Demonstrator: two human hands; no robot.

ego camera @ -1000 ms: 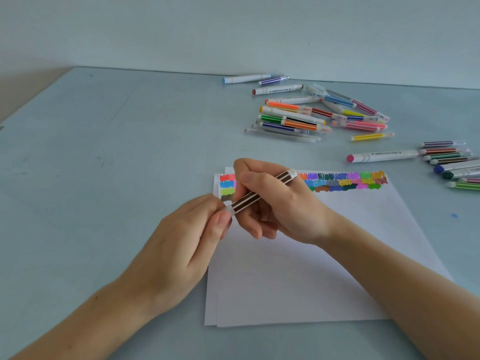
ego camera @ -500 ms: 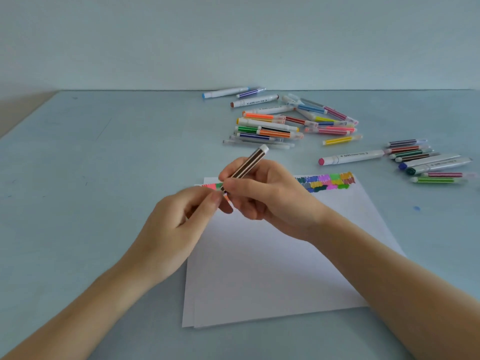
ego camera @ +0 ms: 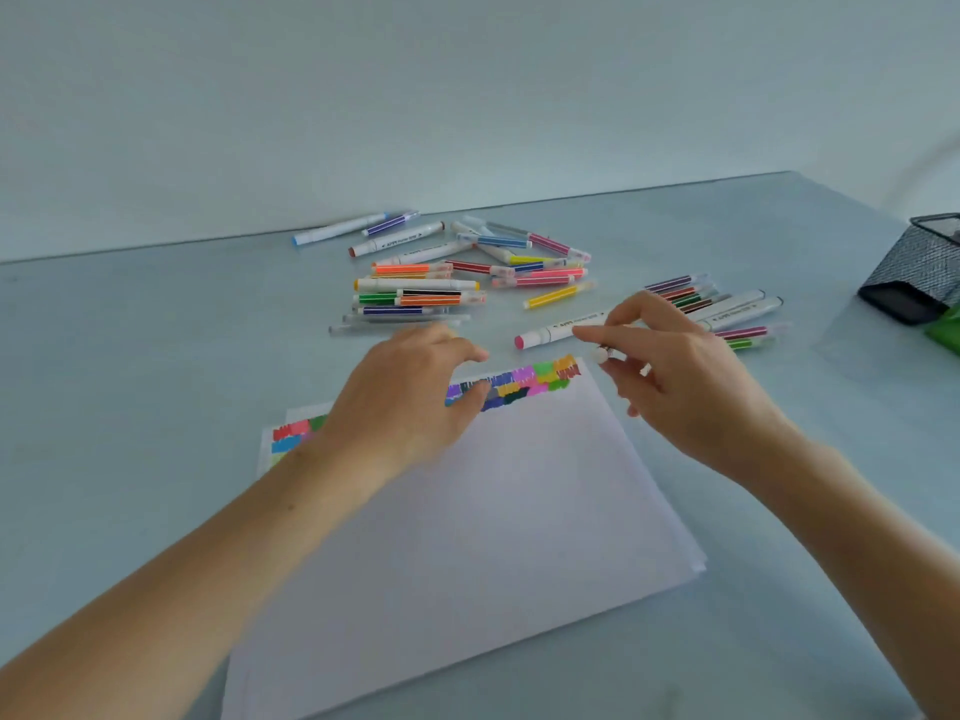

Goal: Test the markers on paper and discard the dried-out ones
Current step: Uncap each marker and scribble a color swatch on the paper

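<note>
Above the paper (ego camera: 467, 511), whose far edge carries a band of colour swatches (ego camera: 524, 379), the left hand (ego camera: 400, 402) hovers blurred with loosely curled fingers holding nothing. The right hand (ego camera: 680, 376) pinches a marker (ego camera: 602, 354), only its white end showing. A loose pile of striped plastic markers (ego camera: 431, 283) lies toward the surface's (ego camera: 130, 356) far edge, a smaller cluster (ego camera: 727, 309) sits behind the right hand, their print too small to read, and a black mesh holder (ego camera: 919, 272) stands at the right edge.
</note>
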